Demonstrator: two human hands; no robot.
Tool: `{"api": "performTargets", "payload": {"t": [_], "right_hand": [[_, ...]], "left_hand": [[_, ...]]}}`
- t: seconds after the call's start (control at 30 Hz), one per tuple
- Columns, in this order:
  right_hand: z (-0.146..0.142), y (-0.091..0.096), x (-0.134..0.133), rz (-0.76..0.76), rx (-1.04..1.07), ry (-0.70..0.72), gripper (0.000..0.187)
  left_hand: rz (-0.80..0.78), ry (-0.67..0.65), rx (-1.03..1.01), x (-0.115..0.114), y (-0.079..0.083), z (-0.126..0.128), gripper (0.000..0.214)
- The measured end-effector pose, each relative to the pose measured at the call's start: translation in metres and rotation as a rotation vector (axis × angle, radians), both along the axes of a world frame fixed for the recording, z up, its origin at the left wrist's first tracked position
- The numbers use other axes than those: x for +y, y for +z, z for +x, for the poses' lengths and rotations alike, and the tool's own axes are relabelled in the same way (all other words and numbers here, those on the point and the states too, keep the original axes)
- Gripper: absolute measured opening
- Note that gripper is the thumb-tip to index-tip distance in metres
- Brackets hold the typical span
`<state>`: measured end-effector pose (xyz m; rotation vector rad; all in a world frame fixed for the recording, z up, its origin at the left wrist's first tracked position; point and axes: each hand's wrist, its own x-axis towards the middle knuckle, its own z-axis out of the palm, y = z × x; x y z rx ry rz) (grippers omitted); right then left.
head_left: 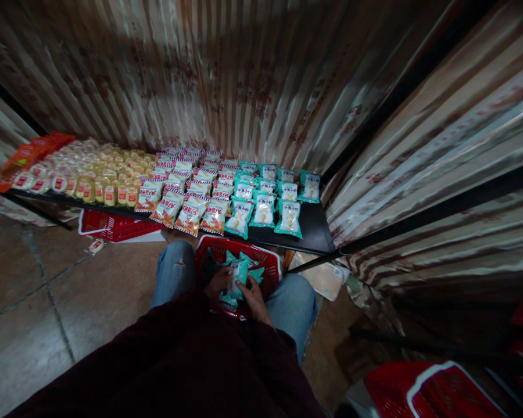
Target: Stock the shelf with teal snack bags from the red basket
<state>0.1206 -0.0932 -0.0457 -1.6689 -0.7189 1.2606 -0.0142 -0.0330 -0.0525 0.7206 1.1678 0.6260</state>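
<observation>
A red basket (271, 268) rests between my knees with several teal snack packets in it. My left hand (218, 283) and my right hand (251, 296) both grip a small stack of teal packets (238, 274) over the basket, fingers curled around it. Ahead, a low black shelf (314, 229) carries rows of teal packets (264, 197) at its right end, red-and-white packets (192, 191) in the middle and yellow packets (100, 174) to the left. The shelf's right corner is bare.
Striped foil curtains (244, 75) hang behind and to the right of the shelf. Another red basket (113, 227) lies under the shelf at left, and a third (427, 389) stands at lower right. A loose packet (96, 247) lies on the tiled floor. A pale bag (325, 278) sits by my right knee.
</observation>
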Motion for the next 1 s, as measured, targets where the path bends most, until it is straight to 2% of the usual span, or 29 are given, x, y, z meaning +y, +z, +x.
{"api": "performTargets", "payload": {"t": [0.17, 0.37, 0.47, 0.7, 0.83, 1.0], "right_hand": [[0.004, -0.004, -0.002, -0.096, -0.108, -0.028, 0.050], [0.003, 0.006, -0.002, -0.076, 0.008, -0.159, 0.068], [0.003, 0.013, -0.001, -0.046, 0.035, -0.191, 0.071], [0.006, 0.028, -0.001, 0.048, -0.043, -0.265, 0.066], [0.005, 0.031, -0.002, 0.108, -0.040, -0.236, 0.068], [0.008, 0.027, -0.001, 0.160, -0.104, -0.287, 0.079]], "left_hand": [[0.125, 0.017, 0.079, -0.003, 0.001, 0.004, 0.014], [0.280, -0.012, 0.151, -0.006, 0.008, 0.010, 0.018], [0.362, -0.030, 0.174, -0.008, 0.015, 0.013, 0.021], [0.822, -0.185, 0.386, -0.016, 0.035, 0.017, 0.029], [0.919, -0.213, 0.441, -0.017, 0.048, 0.019, 0.032], [0.969, -0.232, 0.438, -0.016, 0.061, 0.022, 0.035]]}}
